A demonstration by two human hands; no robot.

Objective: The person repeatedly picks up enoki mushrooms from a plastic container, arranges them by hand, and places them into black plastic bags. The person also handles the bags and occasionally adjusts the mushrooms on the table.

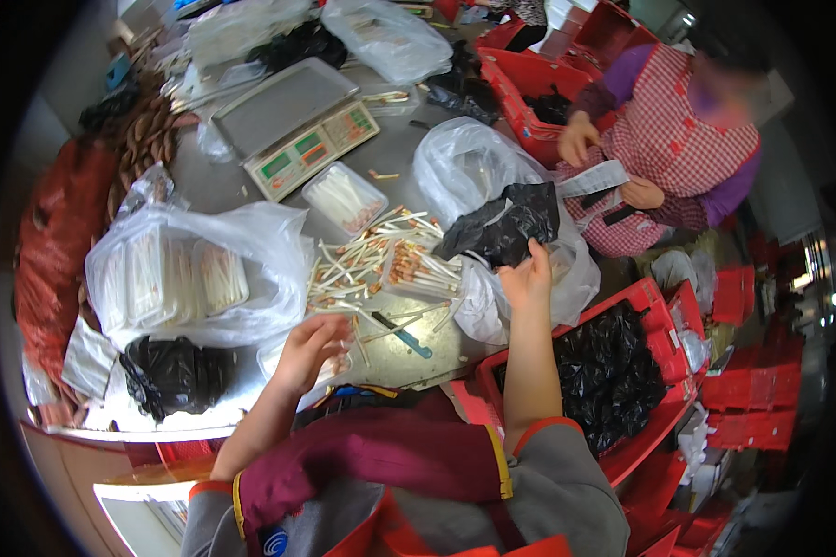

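Observation:
My right hand [528, 275] is raised with its thumb and fingers on the lower edge of a black plastic bag [512, 223]. Over the near part of the steel table [390, 362] is my left hand [317, 348], slightly blurred, fingers apart, above a clear plastic tub [272, 358]. Between the hands lies a loose pile of thin pale stalks with reddish-brown tips [341, 268], beside a tub filled with such stalks [421, 268]. A knife with a teal handle [411, 343] rests just in front. Another filled tub [345, 198] stands farther back.
At the left, a clear bag [265, 230] holds several filled tubs, near a black bundle [174, 376]. A digital scale [299, 125] stands behind. To the right are a red crate [676, 355] of black bags and a co-worker [676, 132] in a checked apron holding a paper strip.

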